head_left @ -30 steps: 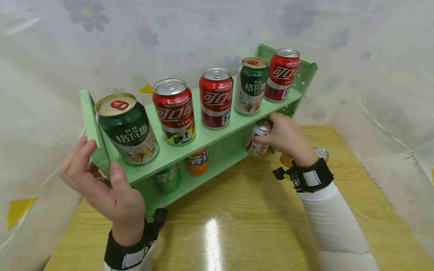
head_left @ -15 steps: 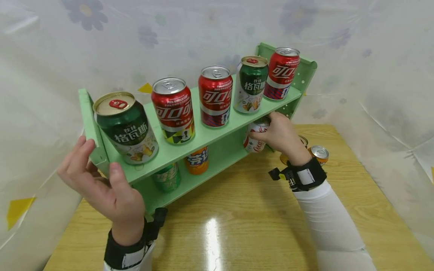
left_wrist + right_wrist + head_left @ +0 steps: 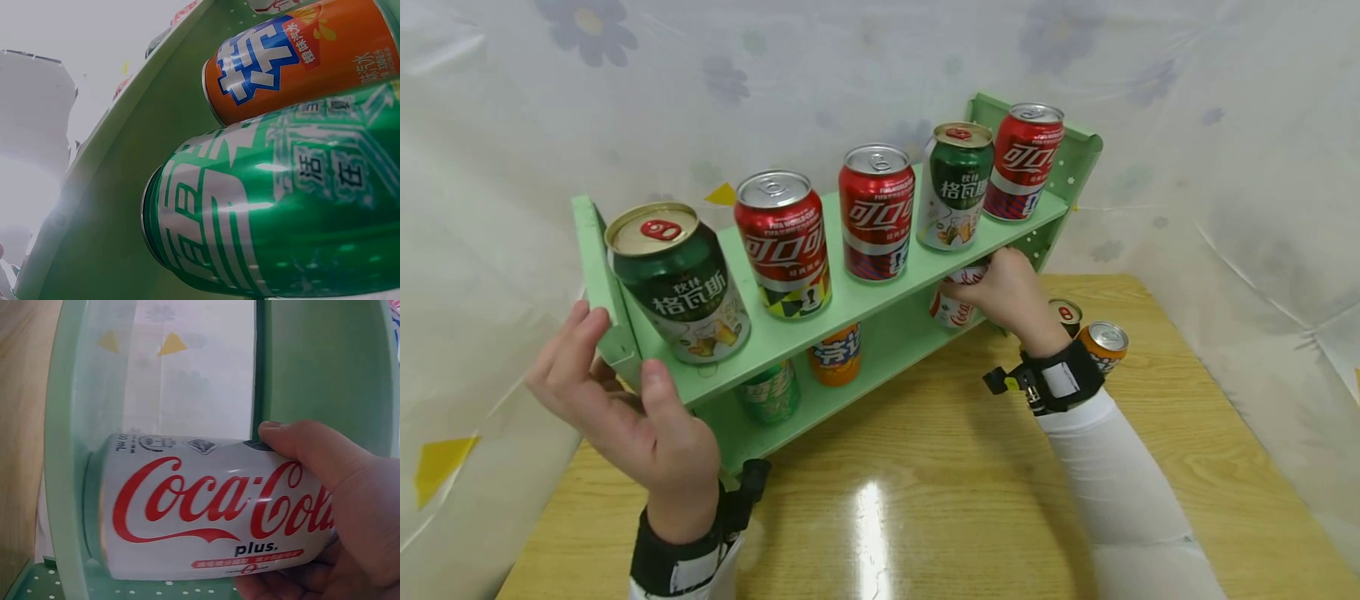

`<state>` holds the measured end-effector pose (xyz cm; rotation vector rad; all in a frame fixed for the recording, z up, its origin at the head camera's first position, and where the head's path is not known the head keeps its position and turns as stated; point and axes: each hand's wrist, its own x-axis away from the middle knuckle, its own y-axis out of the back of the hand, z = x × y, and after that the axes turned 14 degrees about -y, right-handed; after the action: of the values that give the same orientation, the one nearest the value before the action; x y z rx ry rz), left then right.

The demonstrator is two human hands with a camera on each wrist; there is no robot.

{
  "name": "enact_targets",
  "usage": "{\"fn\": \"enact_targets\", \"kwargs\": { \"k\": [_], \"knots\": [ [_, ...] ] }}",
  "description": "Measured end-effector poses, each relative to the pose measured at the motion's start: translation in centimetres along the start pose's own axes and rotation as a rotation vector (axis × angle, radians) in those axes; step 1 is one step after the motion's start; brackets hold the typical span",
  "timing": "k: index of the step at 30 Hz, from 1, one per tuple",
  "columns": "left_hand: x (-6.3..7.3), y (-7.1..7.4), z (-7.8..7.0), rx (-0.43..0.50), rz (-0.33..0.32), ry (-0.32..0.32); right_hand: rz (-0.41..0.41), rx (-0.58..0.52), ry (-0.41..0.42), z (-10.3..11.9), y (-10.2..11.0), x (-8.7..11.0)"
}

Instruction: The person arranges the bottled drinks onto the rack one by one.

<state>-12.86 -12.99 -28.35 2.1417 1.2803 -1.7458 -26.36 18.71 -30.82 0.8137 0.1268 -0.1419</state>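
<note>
My right hand grips a white Coca-Cola Plus can near its top, thumb on one side and fingers on the other. The can stands in the right end of the lower level of a green two-tier rack, its base at the lower board in the right wrist view. My left hand holds the rack's left end panel, with thumb at the front and fingers around the outside. Beneath the upper board, a green can and an orange can stand towards the left.
Along the upper level stand green kvass cans and red cola cans, several in all. On the wooden table, right of the rack, are an orange can and a gold-topped can. A flowered plastic sheet hangs behind.
My right hand has moved left and slightly up in the head view with the white can, farther into the lower level. My left hand stays on the end panel.
</note>
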Motion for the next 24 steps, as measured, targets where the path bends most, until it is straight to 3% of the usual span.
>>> {"fn": "enact_targets", "kwargs": {
  "k": [18, 24],
  "knots": [
    [0.0, 0.0, 0.1, 0.007, 0.002, -0.003, -0.04, -0.203, 0.098, -0.7, -2.0, -1.2],
    [0.0, 0.1, 0.1, 0.006, 0.002, -0.003, -0.128, -0.267, 0.117, -1.4, -3.7, -0.7]
  ]
}}
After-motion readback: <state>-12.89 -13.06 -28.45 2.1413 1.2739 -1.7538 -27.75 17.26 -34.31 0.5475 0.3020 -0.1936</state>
